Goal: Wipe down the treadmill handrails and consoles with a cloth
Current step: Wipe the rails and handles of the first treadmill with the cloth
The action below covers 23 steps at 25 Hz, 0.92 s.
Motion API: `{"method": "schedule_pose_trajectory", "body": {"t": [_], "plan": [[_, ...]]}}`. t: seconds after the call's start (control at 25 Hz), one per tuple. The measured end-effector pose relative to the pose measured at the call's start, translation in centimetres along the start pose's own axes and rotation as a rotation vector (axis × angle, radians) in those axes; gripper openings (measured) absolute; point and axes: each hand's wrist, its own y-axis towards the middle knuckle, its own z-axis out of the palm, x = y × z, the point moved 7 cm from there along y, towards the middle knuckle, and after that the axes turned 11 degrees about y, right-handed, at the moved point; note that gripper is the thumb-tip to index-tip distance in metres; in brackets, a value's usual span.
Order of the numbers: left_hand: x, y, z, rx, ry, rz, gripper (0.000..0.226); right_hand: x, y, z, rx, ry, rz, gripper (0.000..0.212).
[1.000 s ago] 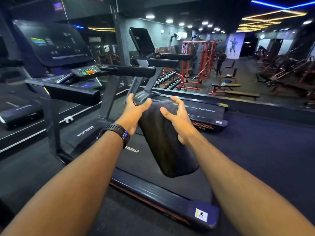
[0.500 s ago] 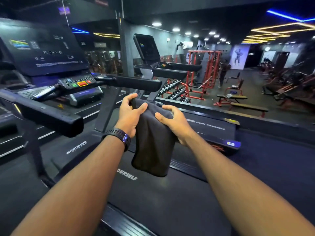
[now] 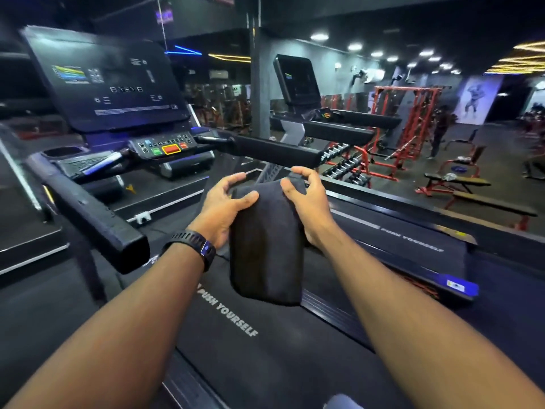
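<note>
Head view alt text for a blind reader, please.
The left hand and right hand hold a folded dark cloth by its top, above a black treadmill belt printed PUSH YOURSELF. Black padded handrails and a dark console stand ahead.

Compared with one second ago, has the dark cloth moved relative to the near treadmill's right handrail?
Yes. The cloth has come up and forward: its top edge now sits just under the right handrail, where earlier a clear gap separated them.

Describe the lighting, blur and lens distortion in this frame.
Head view: dim gym, bright ceiling spotlights and a pale sheen on the console. Head view: the wide-angle lens bows the near handrail and stretches the corners. Head view: the cloth edges and the console lettering look soft.
</note>
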Motion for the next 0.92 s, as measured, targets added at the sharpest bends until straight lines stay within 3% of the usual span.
{"method": "schedule_pose_trajectory", "body": {"t": [0.12,0.32,0.4,0.56,0.64,0.8,0.92], "plan": [[-0.7,5.7,-2.4,-0.261,0.074,0.134,0.032,-4.7,5.7,2.5,0.184,0.097,0.154,0.068],[-2.5,16.9,-4.5,-0.46,0.159,0.234,0.022,-7.0,19.1,5.6,0.224,0.051,-0.012,0.048],[-4.9,21.6,-4.7,-0.48,0.116,0.203,0.035,-6.3,25.2,7.8,0.298,0.113,0.031,0.048],[-13.0,28.3,-5.8,-0.436,0.152,0.142,0.067,-2.8,35.3,13.4,0.513,0.065,0.126,0.081],[-16.2,29.4,-8.2,-0.547,0.267,0.146,0.062,-0.5,38.2,15.9,0.526,0.043,0.128,0.072],[-20.7,30.3,-13.7,-0.822,0.398,0.156,0.03,2.9,41.2,22.6,0.547,0.178,0.126,0.027],[-22.2,31.8,-18.0,-0.882,0.438,0.184,0.008,2.3,43.2,28.3,0.581,0.101,0.076,0.026]]}}
